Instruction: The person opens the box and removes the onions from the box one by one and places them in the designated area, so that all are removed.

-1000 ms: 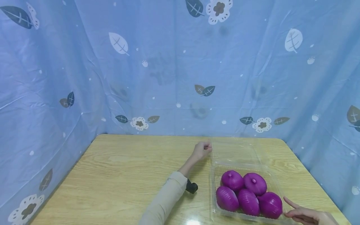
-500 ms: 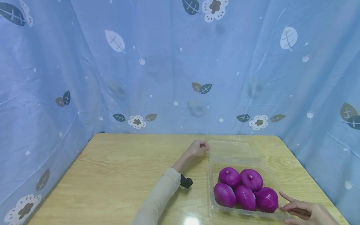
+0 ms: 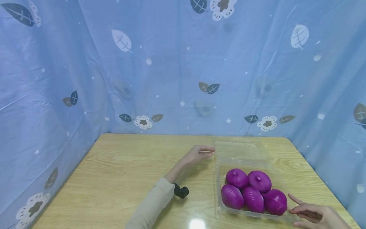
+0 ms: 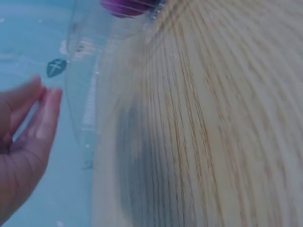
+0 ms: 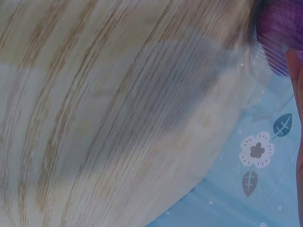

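A clear plastic clamshell box [image 3: 218, 190] lies on the table, holding several purple onions [image 3: 254, 199]. Its lid [image 3: 237, 151] is folded back, flat toward the curtain. My left hand [image 3: 197, 154] is at the lid's left edge, fingers extended toward it. In the left wrist view, a small gap shows between those fingertips [image 4: 56, 92] and the lid's edge. My right hand [image 3: 317, 216] is at the box's front right corner, its index finger pointing along the side and another fingertip right at the rim. The right wrist view catches only one finger [image 5: 294, 68], beside an onion.
The wooden table [image 3: 120, 178] ends at a blue patterned curtain [image 3: 171, 79] at the back and sides. A black wrist mount [image 3: 181, 191] sticks out from my left sleeve [image 3: 155, 200]. Light reflects off the tabletop near the front.
My left fingers, earlier curled at the lid's edge, have straightened, and the left forearm has shifted left. The right hand stays at the box corner; onions and box keep their places.
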`<state>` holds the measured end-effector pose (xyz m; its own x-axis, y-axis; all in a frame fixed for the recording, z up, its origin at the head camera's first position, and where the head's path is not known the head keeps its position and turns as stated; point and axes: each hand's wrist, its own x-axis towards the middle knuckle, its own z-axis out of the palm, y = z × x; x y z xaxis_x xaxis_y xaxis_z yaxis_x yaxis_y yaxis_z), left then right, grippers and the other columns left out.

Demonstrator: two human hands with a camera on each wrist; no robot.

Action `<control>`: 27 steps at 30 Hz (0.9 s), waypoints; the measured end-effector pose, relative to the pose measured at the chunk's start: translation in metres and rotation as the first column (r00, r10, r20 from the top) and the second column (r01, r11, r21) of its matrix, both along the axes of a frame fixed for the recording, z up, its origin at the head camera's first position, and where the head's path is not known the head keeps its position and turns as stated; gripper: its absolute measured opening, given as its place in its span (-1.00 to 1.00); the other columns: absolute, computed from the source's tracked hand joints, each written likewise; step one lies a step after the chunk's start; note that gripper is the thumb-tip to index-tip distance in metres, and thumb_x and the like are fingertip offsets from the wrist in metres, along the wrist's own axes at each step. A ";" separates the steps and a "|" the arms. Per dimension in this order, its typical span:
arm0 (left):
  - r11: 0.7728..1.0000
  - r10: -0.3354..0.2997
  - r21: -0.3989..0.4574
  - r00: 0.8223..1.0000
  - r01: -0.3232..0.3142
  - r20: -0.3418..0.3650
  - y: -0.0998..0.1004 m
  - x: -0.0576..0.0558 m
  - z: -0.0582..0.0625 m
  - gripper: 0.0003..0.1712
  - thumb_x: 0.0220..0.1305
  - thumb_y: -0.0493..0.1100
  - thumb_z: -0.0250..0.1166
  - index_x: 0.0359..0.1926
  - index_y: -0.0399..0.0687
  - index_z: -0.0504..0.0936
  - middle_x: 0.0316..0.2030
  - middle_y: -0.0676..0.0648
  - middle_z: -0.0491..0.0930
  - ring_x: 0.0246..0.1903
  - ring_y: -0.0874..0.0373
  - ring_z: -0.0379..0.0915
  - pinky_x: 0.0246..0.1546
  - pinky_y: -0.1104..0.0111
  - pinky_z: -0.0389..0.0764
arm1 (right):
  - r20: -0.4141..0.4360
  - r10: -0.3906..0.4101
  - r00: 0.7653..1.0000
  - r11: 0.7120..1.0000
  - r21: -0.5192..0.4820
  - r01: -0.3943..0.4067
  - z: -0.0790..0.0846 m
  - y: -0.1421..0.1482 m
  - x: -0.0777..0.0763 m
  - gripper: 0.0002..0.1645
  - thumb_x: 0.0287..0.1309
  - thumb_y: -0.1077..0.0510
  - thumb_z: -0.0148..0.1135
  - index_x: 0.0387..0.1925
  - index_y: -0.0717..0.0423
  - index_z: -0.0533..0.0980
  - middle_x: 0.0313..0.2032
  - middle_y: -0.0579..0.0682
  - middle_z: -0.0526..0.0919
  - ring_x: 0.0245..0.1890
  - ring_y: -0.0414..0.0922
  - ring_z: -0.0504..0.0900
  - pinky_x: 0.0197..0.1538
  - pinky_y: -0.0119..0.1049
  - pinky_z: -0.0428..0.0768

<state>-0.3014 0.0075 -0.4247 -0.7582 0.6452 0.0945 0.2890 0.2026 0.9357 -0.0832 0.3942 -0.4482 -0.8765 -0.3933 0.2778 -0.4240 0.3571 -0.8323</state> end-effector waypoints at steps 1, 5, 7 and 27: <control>0.999 -0.036 0.009 0.999 0.036 0.000 0.001 0.002 0.002 -0.61 0.36 -0.28 0.16 0.17 -0.31 0.51 0.17 -0.20 0.50 0.13 0.01 0.47 0.07 0.40 0.53 | -0.001 -0.012 1.000 1.000 0.006 0.012 0.001 0.000 0.001 -0.63 -0.09 0.58 0.31 -0.18 0.31 0.63 0.15 -0.42 0.44 0.02 -0.45 0.51 -0.22 -0.46 0.65; 0.968 -0.248 0.034 0.968 0.247 0.029 0.006 0.009 0.010 -0.58 0.32 -0.32 0.20 0.20 -0.25 0.50 0.19 -0.18 0.49 0.16 0.03 0.44 0.07 0.44 0.51 | 0.056 -0.059 0.997 0.997 0.048 0.056 0.005 0.003 0.003 -0.70 -0.02 0.50 0.31 -0.19 0.29 0.64 0.11 -0.49 0.42 -0.03 -0.45 0.55 -0.25 -0.43 0.67; 0.938 -0.347 0.033 0.937 0.346 0.036 0.009 0.013 0.014 -0.55 0.30 -0.35 0.21 0.22 -0.25 0.48 0.20 -0.18 0.47 0.17 0.03 0.43 0.09 0.43 0.50 | 0.085 -0.053 0.995 0.997 0.054 0.048 0.007 0.003 0.003 -0.72 0.02 0.48 0.30 -0.18 0.28 0.64 0.11 -0.52 0.40 -0.05 -0.45 0.56 -0.25 -0.43 0.67; 0.756 -0.608 -0.301 0.794 0.582 0.009 0.074 0.019 0.024 -0.36 0.09 -0.37 0.40 0.24 -0.17 0.47 0.23 0.01 0.46 0.16 0.44 0.32 0.16 0.61 0.32 | 0.114 0.087 0.990 0.994 -0.078 -0.079 0.007 0.002 -0.002 -0.65 0.02 0.58 0.21 -0.10 0.38 0.59 0.18 -0.42 0.42 0.03 -0.38 0.55 -0.14 -0.44 0.64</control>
<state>-0.2829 0.0811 -0.4003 -0.2100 0.9714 -0.1109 0.5127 0.2060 0.8335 -0.0851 0.3962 -0.4412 -0.8697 -0.4484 0.2060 -0.3479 0.2611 -0.9004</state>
